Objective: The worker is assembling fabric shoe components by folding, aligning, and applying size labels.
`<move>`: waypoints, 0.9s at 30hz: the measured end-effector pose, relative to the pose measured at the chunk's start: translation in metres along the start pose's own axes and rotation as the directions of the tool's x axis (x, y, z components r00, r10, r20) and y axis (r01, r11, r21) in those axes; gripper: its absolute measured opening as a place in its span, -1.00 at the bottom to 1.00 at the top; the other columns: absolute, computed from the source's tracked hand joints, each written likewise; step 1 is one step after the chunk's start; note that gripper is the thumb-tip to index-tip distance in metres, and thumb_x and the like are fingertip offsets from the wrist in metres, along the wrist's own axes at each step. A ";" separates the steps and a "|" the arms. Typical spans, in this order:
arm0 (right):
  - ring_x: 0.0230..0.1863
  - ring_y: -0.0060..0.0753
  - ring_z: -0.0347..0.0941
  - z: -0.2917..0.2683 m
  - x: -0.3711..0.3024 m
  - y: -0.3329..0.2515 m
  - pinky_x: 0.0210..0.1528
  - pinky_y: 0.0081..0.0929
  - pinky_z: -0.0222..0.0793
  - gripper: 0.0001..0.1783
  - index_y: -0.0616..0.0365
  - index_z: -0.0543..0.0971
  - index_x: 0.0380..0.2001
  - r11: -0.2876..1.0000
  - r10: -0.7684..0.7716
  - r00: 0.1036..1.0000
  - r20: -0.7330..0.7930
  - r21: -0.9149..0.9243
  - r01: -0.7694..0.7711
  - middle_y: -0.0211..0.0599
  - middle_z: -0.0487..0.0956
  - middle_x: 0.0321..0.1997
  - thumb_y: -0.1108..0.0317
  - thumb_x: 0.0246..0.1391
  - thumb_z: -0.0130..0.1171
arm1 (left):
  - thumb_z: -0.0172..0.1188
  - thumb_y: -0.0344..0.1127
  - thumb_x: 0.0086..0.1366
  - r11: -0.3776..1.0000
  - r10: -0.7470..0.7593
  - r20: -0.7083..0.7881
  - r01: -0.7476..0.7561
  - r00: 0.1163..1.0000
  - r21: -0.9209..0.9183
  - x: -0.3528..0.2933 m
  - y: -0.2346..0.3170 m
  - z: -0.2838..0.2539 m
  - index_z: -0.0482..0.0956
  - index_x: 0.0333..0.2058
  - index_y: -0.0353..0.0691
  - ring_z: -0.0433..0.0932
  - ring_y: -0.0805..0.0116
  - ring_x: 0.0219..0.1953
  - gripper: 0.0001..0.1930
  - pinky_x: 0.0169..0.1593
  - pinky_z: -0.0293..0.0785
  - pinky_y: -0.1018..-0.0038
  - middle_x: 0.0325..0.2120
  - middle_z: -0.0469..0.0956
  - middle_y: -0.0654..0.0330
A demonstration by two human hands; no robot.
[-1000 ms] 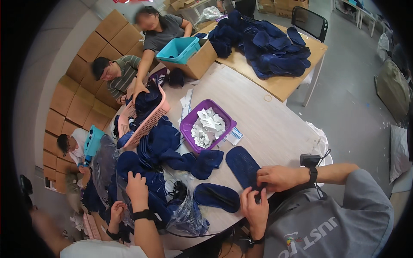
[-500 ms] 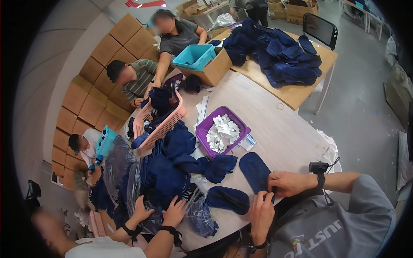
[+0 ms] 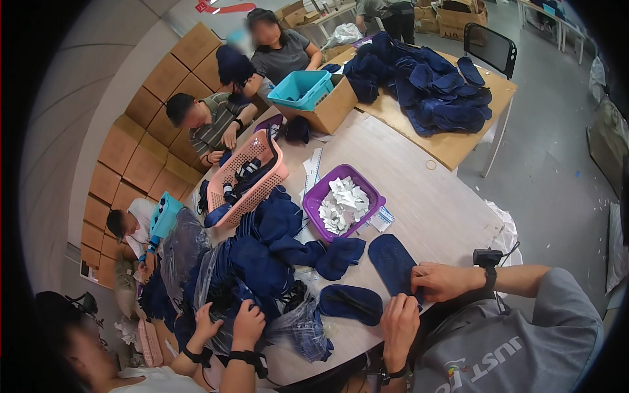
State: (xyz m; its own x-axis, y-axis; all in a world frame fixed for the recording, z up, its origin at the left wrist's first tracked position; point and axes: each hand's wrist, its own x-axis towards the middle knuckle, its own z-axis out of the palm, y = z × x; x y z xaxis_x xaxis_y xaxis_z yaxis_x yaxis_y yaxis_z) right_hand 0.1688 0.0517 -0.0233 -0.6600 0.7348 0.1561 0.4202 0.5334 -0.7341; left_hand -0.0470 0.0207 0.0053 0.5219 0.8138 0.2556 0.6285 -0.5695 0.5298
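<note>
A navy foot-shaped sock [image 3: 388, 255] lies flat on the table in front of me, sole side up with faint dots. My right hand [image 3: 440, 281] pinches its near end, fingers curled in. My left hand [image 3: 401, 322] is closed at the same end, its fingertips against the sock's edge by the table rim. Exactly what the fingertips do there is partly hidden. To the left of my hands lies a second navy sock [image 3: 350, 304] with its dark opening facing up. Beyond the first sock stands a purple basket [image 3: 375, 191] of small white paper pieces.
On my left, a co-worker's hands [image 3: 247, 325] work in a clear plastic bag by a navy sock heap [image 3: 262, 262]. Behind stand a pink basket [image 3: 265, 187], a turquoise bin [image 3: 303, 92] in a carton, and more people. Another sock pile [image 3: 426, 78] covers the far table.
My hands stay nearly still on the sock. The co-worker at left has lifted a hand from the bag with some of its plastic. Farther back, a dark bundle has been raised from the pink basket.
</note>
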 end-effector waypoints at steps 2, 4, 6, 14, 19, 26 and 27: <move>0.05 -0.02 0.40 0.002 0.001 0.000 0.16 -0.17 0.36 -0.61 0.20 0.57 -0.09 1.000 -0.006 1.000 -0.008 -0.021 0.006 -0.14 0.46 -0.06 0.39 -0.03 0.36 | 0.31 -0.54 0.13 0.999 -0.003 -0.065 0.000 0.998 -0.047 -0.002 -0.002 0.004 0.54 -0.34 -0.24 0.57 0.04 -0.30 -0.85 -0.24 0.50 0.20 -0.41 0.51 0.12; 0.05 -0.02 0.40 0.002 -0.002 0.001 0.16 -0.17 0.36 -0.60 0.20 0.57 -0.08 1.000 0.000 1.000 -0.015 -0.018 0.000 -0.14 0.46 -0.06 0.39 -0.04 0.36 | 0.30 -0.55 0.14 0.996 0.026 -0.074 -0.032 0.997 -0.079 0.000 -0.001 0.005 0.53 -0.32 -0.23 0.56 0.06 -0.30 -0.84 -0.24 0.50 0.21 -0.40 0.50 0.12; 0.05 -0.02 0.39 0.003 -0.003 0.002 0.16 -0.17 0.36 -0.59 0.21 0.57 -0.07 1.000 0.000 1.000 -0.019 -0.013 0.000 -0.13 0.45 -0.05 0.40 -0.05 0.37 | 0.28 -0.55 0.15 0.992 0.051 -0.086 -0.060 0.995 -0.108 0.000 0.000 0.006 0.53 -0.29 -0.21 0.56 0.07 -0.30 -0.83 -0.23 0.50 0.22 -0.40 0.49 0.13; 0.10 0.01 0.38 -0.004 -0.004 0.002 0.18 -0.13 0.35 -0.55 0.22 0.57 -0.02 0.999 -0.013 0.999 0.041 0.037 0.011 -0.12 0.48 -0.01 0.53 -0.07 0.29 | 0.26 -0.61 0.14 0.938 0.005 -0.125 -0.048 0.992 -0.344 -0.007 0.005 0.007 0.57 -0.19 -0.27 0.61 -0.03 -0.12 -0.76 -0.03 0.55 0.20 -0.17 0.61 0.00; 0.21 0.05 0.39 -0.047 -0.001 -0.021 0.27 -0.16 0.37 -0.55 0.29 0.59 0.02 0.985 -0.028 0.996 0.090 0.175 0.012 -0.04 0.51 0.16 0.57 -0.02 0.21 | 0.34 -0.44 0.23 0.919 -0.088 -0.170 0.014 0.981 -0.393 -0.018 0.020 0.010 0.59 0.10 -0.31 0.56 -0.10 0.13 -0.57 0.26 0.43 0.10 0.08 0.60 -0.09; 0.34 -0.04 0.35 -0.008 0.067 -0.002 0.29 -0.09 0.30 -0.43 0.19 0.47 0.25 0.868 0.022 0.978 -0.210 -0.481 -0.123 -0.05 0.44 0.32 0.09 0.29 0.15 | 0.26 -0.38 0.34 0.984 0.134 0.019 -0.135 0.991 0.120 -0.036 0.005 0.057 0.56 0.27 -0.15 0.43 0.04 0.37 -0.50 0.42 0.31 0.11 0.29 0.50 0.03; 0.40 -0.07 0.31 0.004 0.071 0.013 0.31 -0.06 0.25 -0.34 0.13 0.42 0.34 0.777 -0.004 0.972 -0.235 -0.613 -0.145 -0.06 0.40 0.40 -0.08 0.36 0.07 | 0.26 -0.38 0.34 0.983 0.137 0.022 -0.139 0.990 0.117 -0.036 0.007 0.059 0.56 0.27 -0.15 0.43 0.04 0.37 -0.50 0.42 0.31 0.11 0.29 0.50 0.03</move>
State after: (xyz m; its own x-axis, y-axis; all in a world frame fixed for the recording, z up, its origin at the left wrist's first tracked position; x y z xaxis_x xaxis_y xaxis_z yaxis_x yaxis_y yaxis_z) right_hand 0.1250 0.1097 -0.0242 -0.4967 0.8108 0.3098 0.8040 0.5643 -0.1877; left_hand -0.0275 -0.0191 -0.0475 0.6155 0.7253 0.3083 0.6130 -0.6864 0.3913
